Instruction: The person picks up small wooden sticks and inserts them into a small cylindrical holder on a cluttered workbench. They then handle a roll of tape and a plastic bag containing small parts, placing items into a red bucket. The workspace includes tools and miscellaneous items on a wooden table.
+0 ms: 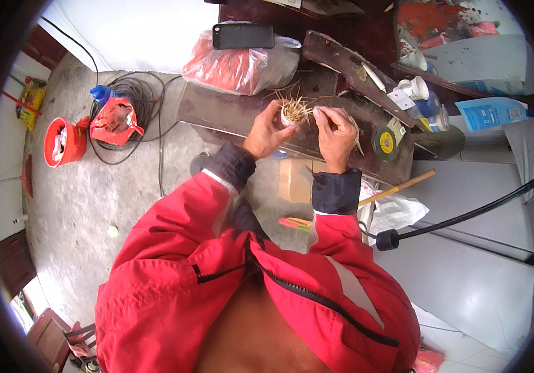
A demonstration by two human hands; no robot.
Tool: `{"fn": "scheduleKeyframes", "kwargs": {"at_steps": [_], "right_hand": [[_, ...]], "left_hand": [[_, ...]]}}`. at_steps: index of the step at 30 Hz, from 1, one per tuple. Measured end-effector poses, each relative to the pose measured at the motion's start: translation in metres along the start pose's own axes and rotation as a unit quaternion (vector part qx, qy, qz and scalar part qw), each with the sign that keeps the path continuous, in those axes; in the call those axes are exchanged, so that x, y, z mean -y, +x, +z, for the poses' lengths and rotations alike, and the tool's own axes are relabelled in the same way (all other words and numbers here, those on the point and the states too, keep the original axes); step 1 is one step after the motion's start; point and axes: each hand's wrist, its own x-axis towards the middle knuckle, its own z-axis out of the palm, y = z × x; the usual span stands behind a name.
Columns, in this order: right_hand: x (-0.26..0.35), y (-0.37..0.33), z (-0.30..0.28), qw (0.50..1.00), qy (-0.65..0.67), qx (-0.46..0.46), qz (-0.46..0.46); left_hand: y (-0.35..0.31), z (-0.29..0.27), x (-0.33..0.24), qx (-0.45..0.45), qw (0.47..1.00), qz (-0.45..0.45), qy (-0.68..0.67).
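My left hand (265, 132) is wrapped round a small white cup-like holder (294, 118), mostly hidden by the fingers. Dry, straw-coloured stalks (293, 108) bristle out of its top. Just right of it, my right hand (336, 132) pinches thumb and forefinger at the edge of the bunch, seemingly on a single stalk. A pale thin strip (358, 138) shows beside that hand's outer edge. Both hands are held over a dark wooden bench (217, 112), with a few loose stalks lying behind them.
A plastic bag of red stuff (232, 67) with a black phone (243, 36) on it stands behind. Right lie a round green-and-yellow disc (386, 143), a bamboo stick (397, 188) and a black cable (478, 211). On the left floor are a red bucket (55, 146) and coiled cable (145, 99).
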Motion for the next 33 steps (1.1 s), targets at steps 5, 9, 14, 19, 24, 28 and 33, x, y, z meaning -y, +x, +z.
{"fn": "scheduleKeyframes", "kwargs": {"at_steps": [5,9,14,19,24,28,33], "right_hand": [[0.012,-0.006,0.004,0.993,-0.062,0.042,-0.088],[0.013,-0.010,0.011,0.990,-0.074,0.079,-0.094],[0.008,-0.006,0.014,0.986,-0.075,0.062,-0.138],[0.007,-0.005,0.001,0.983,0.152,-0.059,0.083],[-0.002,-0.002,-0.010,0.962,0.167,-0.106,0.190],[-0.010,-0.006,-0.004,0.957,0.187,-0.074,0.208],[-0.012,-0.007,0.005,0.965,0.175,-0.004,0.195]], "left_hand": [[0.004,-0.002,0.013,-0.040,0.999,-0.008,0.019],[0.010,0.003,0.022,-0.071,0.996,0.060,0.001],[0.007,0.010,0.006,-0.058,0.997,0.057,-0.011],[0.002,0.006,0.002,-0.044,0.998,0.052,-0.011],[0.000,0.000,0.003,-0.057,0.996,0.053,0.051],[0.001,0.000,0.002,-0.044,0.998,0.038,0.035],[0.000,-0.006,0.006,-0.044,0.995,0.068,0.063]]}}
